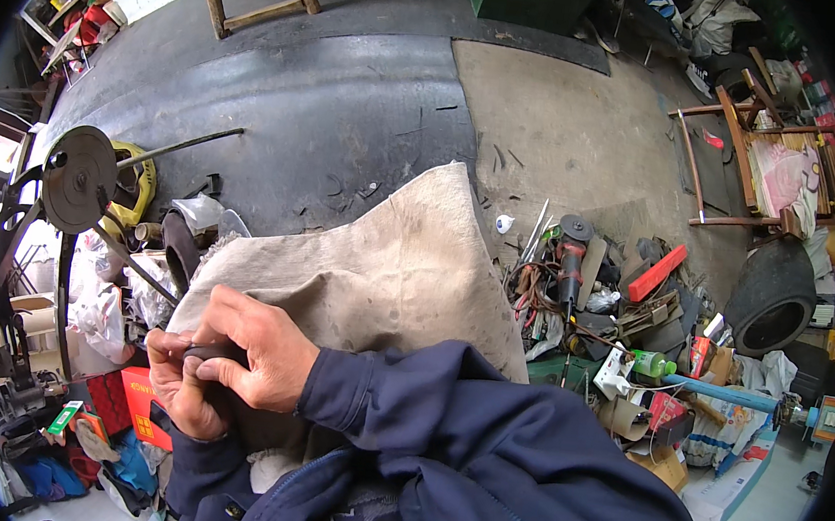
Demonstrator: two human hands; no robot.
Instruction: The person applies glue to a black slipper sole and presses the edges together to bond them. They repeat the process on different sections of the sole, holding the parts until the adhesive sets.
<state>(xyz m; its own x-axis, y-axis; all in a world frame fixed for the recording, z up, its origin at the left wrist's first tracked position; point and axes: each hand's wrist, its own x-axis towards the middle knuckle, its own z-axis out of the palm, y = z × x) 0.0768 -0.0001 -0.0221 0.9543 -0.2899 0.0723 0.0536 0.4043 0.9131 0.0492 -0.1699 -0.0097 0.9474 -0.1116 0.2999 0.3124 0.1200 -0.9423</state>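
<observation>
Small dark piece [213,351] pinched at the near left edge of the beige cloth [387,268] over the lap. Left hand [179,388] curled shut beneath it; right hand [253,345] clamped over. Best worked with firm grip, close in. Angle grinder [570,260] lies well apart, right.

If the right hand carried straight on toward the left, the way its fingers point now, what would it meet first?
The right hand already presses the small dark object against the left hand, so that comes first. Past both, probably the red box, though depth is unclear.
</observation>
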